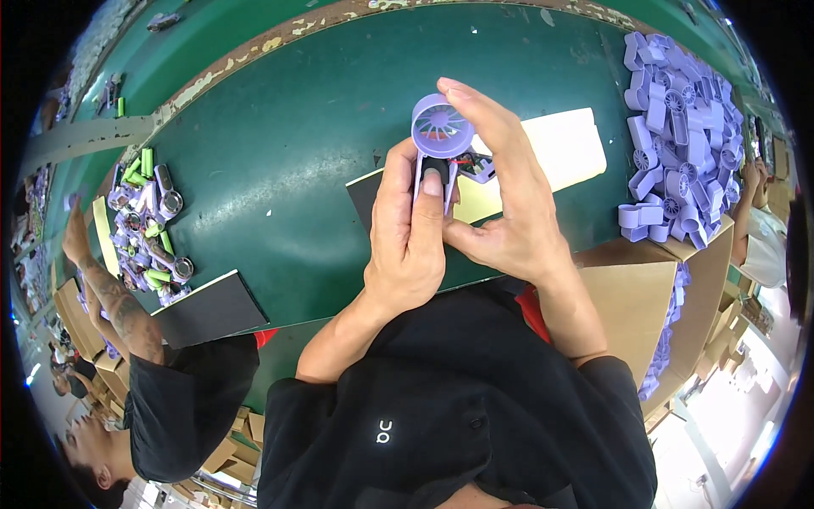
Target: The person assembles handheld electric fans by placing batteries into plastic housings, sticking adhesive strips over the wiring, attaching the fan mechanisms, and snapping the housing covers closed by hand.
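Over the middle of the bench I hold a light purple plastic fan housing (443,140), its round spoked end pointing away from me. My left hand (405,233) is wrapped around the housing's narrow body, the thumb pressed on a black piece (436,168) inside it. My right hand (513,191) curves around the right side, with a fingertip at the rim of the round end and the thumb low by the body. Between the hands shows a small purple-and-black part with red and black wires (476,165); whether it is joined to the housing is hidden.
A pale yellow sheet (564,153) and a black pad (363,199) lie under my hands. Several purple housings (682,136) are heaped at the right, above an open cardboard box (632,297). At the left are assembled units with green cells (148,229), another black pad (212,310) and a co-worker's arm (119,305).
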The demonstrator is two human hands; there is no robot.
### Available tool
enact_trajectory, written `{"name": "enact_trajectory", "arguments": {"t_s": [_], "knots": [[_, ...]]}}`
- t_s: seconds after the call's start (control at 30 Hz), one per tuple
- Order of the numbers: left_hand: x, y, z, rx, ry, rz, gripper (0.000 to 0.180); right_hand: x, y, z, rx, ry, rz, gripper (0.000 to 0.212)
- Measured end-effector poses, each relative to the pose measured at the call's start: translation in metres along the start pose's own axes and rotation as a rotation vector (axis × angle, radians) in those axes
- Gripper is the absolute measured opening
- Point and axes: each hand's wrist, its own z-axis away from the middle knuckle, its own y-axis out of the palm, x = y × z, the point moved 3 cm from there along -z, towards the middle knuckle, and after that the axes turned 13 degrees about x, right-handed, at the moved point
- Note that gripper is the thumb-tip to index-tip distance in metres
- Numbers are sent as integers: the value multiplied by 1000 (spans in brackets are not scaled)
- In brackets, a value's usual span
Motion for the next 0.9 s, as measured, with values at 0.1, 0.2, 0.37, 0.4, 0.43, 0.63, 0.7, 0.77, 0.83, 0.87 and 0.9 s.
{"name": "enact_trajectory", "arguments": {"t_s": [0.1,0.2,0.37,0.4,0.43,0.63,0.7,0.77,0.83,0.87,0.9], "knots": [[2,-11,5,63,-51,23,37,-7,-12,6,123,122,-194,116],[-4,-11,4,65,-86,117,53,-41,-13,23,109,255,-642,105],[-3,-12,7,51,-119,165,70,-58,8,25,199,793,-1199,54],[-3,-11,6,55,-121,166,70,-55,13,24,272,788,-1342,47],[-3,-12,7,55,-119,153,67,-55,14,24,273,787,-1344,47],[0,-14,2,45,-150,55,60,-46,11,25,-131,621,-1269,36],[3,-16,1,24,-163,35,59,-37,-5,18,-203,430,-1048,39],[6,-18,2,62,-209,28,59,-30,-13,16,-198,378,-1023,41],[3,-15,0,35,-231,14,57,-20,-16,13,-164,320,-879,46],[2,-15,0,5,-251,-2,54,-16,-14,13,-185,355,-907,49],[2,-16,0,4,-251,-2,54,-14,-14,12,-183,355,-908,49]]}}
